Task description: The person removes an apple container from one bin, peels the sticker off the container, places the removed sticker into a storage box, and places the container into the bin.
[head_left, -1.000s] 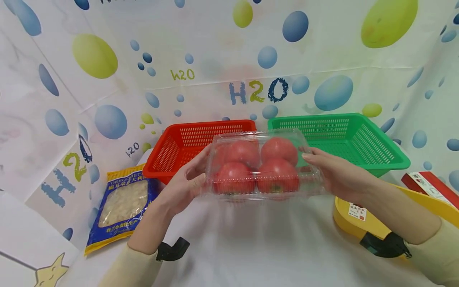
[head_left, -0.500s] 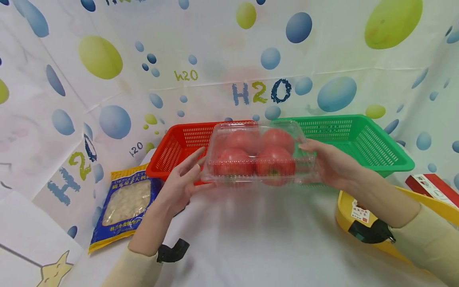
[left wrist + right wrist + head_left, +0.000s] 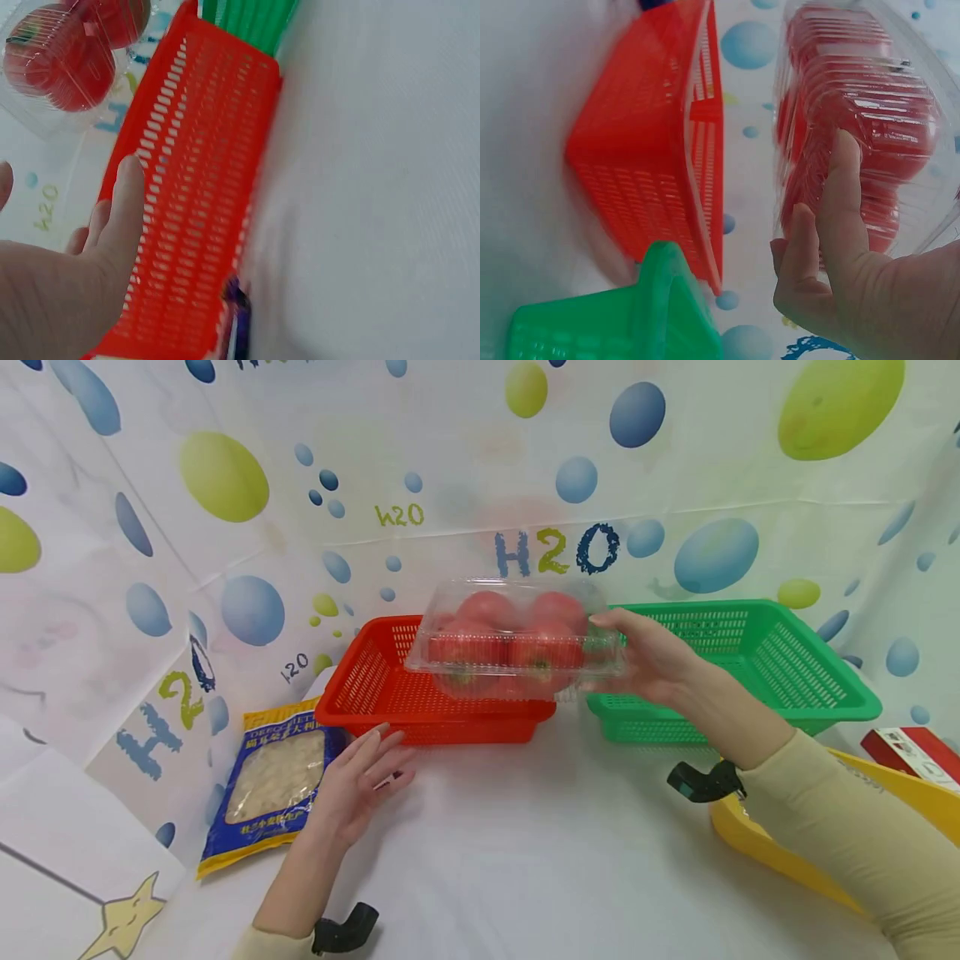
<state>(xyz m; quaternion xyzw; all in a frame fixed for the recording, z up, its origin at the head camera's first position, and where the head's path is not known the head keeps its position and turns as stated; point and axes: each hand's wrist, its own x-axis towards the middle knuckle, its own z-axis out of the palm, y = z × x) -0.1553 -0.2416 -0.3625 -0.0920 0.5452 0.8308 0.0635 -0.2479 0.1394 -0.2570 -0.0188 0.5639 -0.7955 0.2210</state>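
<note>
A clear plastic box (image 3: pixel 517 667) of red tomatoes (image 3: pixel 487 610) is held up above the red basket (image 3: pixel 450 727). My right hand (image 3: pixel 652 660) grips the box at its right end, with fingers under its ribbed side in the right wrist view. My left hand (image 3: pixel 360 789) is off the box, fingers extended, in front of the red basket and beside the blue and yellow pasta bag (image 3: pixel 277 777). The left wrist view shows the same tomato box (image 3: pixel 52 124) apart from my left hand (image 3: pixel 67 292).
A green basket (image 3: pixel 750 702) stands to the right of the red one. At the right edge are a yellow container (image 3: pixel 757 847) and a red and white box (image 3: pixel 911 756). A patterned sheet (image 3: pixel 465 460) hangs behind the baskets.
Both hands were at the box; my left hand has come away from it, down and to the left. My right hand has raised the box and carried it forward over the red basket.
</note>
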